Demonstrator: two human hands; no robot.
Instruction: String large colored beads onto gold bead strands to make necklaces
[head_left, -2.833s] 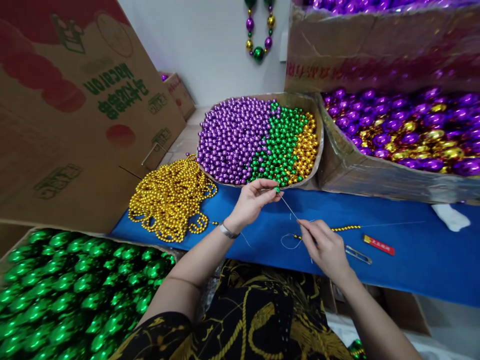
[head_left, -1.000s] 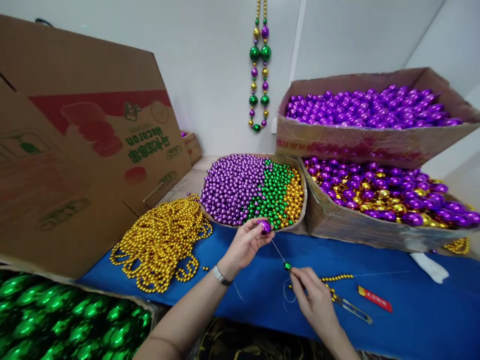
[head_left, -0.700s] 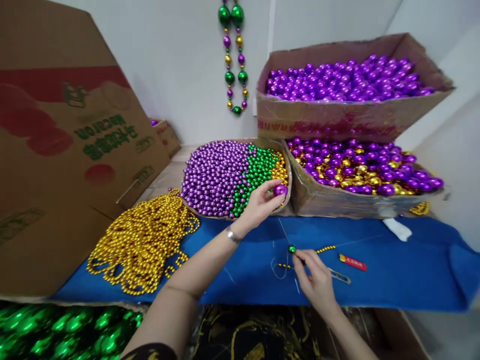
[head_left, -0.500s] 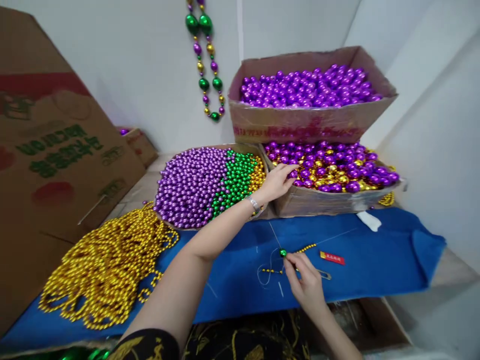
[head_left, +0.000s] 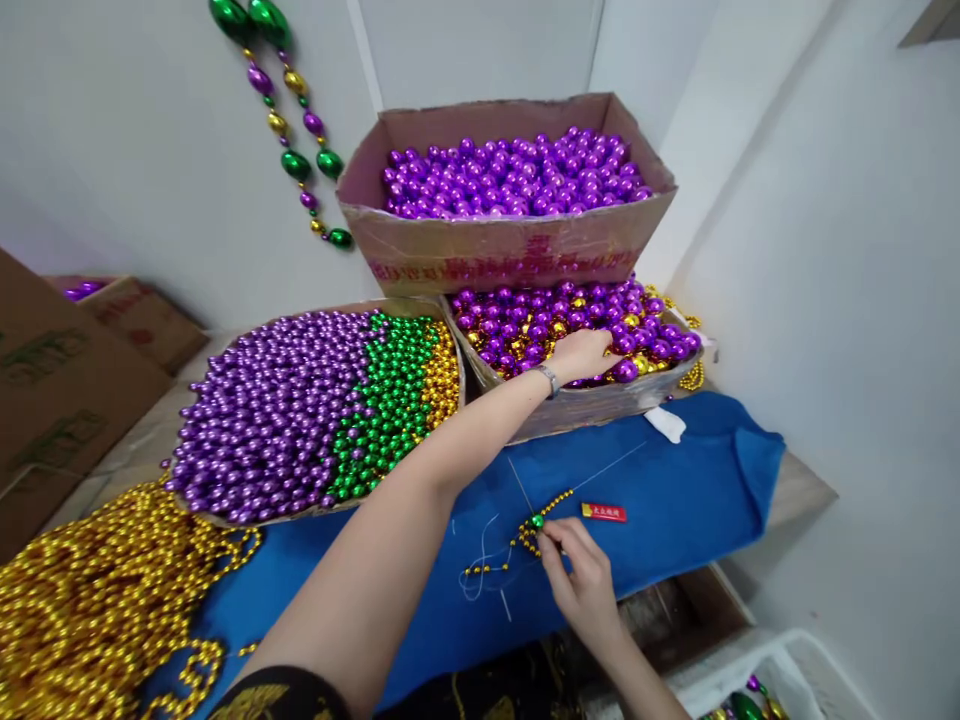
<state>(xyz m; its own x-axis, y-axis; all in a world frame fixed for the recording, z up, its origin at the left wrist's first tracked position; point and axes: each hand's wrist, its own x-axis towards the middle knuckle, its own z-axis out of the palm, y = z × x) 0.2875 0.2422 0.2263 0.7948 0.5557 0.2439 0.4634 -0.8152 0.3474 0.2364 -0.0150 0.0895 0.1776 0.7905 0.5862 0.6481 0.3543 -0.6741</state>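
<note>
My left hand [head_left: 585,355] reaches down into a cardboard box [head_left: 555,410] of shiny purple and gold beads [head_left: 551,320]. Its fingertips are partly hidden among them, beside a purple bead [head_left: 625,371]. Lower down, over the blue cloth [head_left: 660,530], my right hand [head_left: 581,570] is closed in a pinch at a green bead [head_left: 536,522]. A thin straight line, thread or needle, runs up and left from that bead. Small gold beads [head_left: 556,503] on a string lie around it, and loose thread [head_left: 472,585] curls to the left.
A box of purple beads [head_left: 510,180] is stacked behind. To the left, another box holds purple [head_left: 270,410], green [head_left: 397,370] and gold beads [head_left: 442,375]. Gold bead strands [head_left: 90,590] pile up at the far left. A red packet [head_left: 604,512] lies on the cloth. A bead necklace [head_left: 296,165] hangs on the wall.
My left hand has moved from the box's left corner deeper among the purple and gold beads, to the right. The view has turned right. My right hand keeps its pinch at the green bead.
</note>
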